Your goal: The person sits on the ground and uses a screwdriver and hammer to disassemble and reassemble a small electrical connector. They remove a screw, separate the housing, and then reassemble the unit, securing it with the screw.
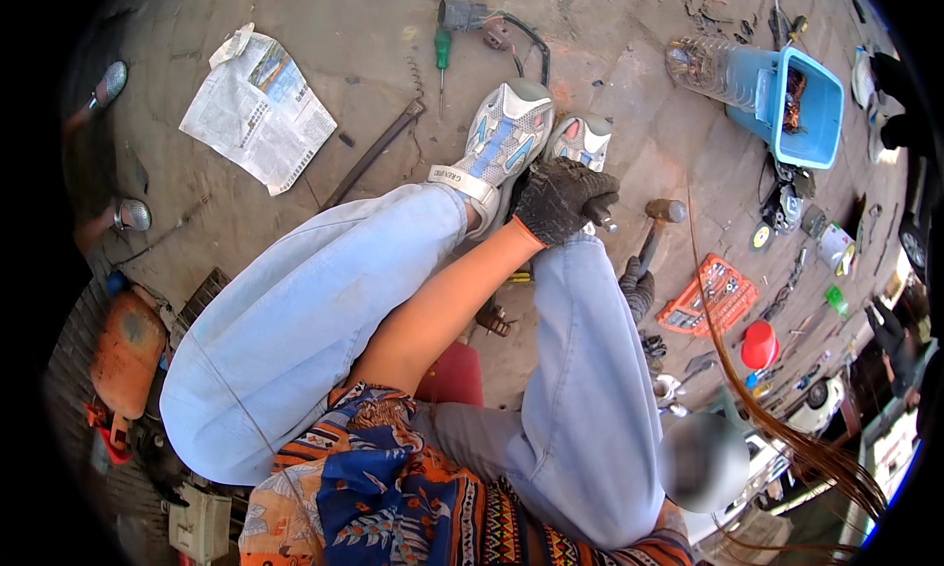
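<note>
My left hand (565, 202), in a black work glove, is closed beside my shoes (506, 138). Out of its grip pokes the end of a metal rod (604, 218); the rest is hidden by the glove and my leg. To the right of my right leg, my gloved right hand (638, 291) is closed around a hammer (666, 211), its head raised and apart from the rod. My right forearm is hidden behind the leg. Something metal (495, 319) shows between my legs, too covered to name.
Beyond my feet lie a green screwdriver (442, 50) and a cable connector (462, 15). A newspaper sheet (258, 114) and dark strip (376, 153) are at left. Rightward are a blue bin (831, 123), orange socket set (710, 296) and red bowl (759, 346). Other people's feet show at both sides.
</note>
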The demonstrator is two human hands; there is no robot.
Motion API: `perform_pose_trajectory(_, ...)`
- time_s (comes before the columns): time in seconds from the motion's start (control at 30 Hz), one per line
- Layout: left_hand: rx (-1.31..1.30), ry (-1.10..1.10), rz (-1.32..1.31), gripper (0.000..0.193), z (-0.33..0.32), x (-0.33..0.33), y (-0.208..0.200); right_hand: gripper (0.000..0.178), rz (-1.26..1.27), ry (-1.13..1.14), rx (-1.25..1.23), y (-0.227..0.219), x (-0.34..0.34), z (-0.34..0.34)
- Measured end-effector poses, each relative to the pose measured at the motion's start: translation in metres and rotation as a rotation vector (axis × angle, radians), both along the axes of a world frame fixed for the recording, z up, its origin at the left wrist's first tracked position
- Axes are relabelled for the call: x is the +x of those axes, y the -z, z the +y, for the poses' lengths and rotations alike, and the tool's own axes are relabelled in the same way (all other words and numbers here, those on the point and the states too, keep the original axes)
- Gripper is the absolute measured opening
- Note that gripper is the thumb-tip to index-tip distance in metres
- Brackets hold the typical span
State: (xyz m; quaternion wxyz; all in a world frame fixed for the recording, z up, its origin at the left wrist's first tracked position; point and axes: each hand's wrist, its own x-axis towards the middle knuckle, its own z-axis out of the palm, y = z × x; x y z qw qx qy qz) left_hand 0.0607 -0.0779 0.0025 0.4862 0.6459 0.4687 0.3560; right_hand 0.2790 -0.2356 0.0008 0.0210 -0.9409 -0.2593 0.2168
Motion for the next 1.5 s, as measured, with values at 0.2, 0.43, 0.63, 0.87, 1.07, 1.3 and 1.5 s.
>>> perform_pose_trajectory(0.2, 0.209, 0.177, 0.261, 0.025, -0.01, 0.009, 0.003, 0.038, -0.041, -0.268, 0.155, -0.039, -0.037, 0.048)
perform_pose_trajectory(0.43, 0.233, -0.013, 0.399, 0.035, -0.028, 0.013, -0.007, 0.053, 0.732, -0.541, 0.061, -0.103, -0.082, 0.151)
perform_pose_trajectory(0.63, 0.129, -0.002, 0.57, 0.072, -0.037, -0.006, -0.013, 0.063, 0.91, -0.461, -0.039, -0.055, -0.081, 0.135)
perform_pose_trajectory(0.87, -0.268, -0.327, 0.445, 0.083, -0.037, -0.028, 0.001, 0.039, 0.827, -0.468, 0.13, -0.023, -0.077, 0.122)
perform_pose_trajectory(1.07, -0.754, -0.027, 0.495, 0.065, 0.01, -0.048, -0.005, 0.04, 1.004, -0.129, 0.328, -0.039, -0.073, 0.13)
perform_pose_trajectory(1.3, -0.617, -0.434, -0.178, 0.049, -0.013, -0.039, -0.027, 0.034, 1.062, 0.063, 0.352, -0.049, -0.08, 0.132)
perform_pose_trajectory(1.5, -0.363, -0.266, -0.15, 0.046, 0.003, -0.028, -0.065, 0.031, 0.962, 0.107, 0.525, -0.092, -0.089, 0.162)
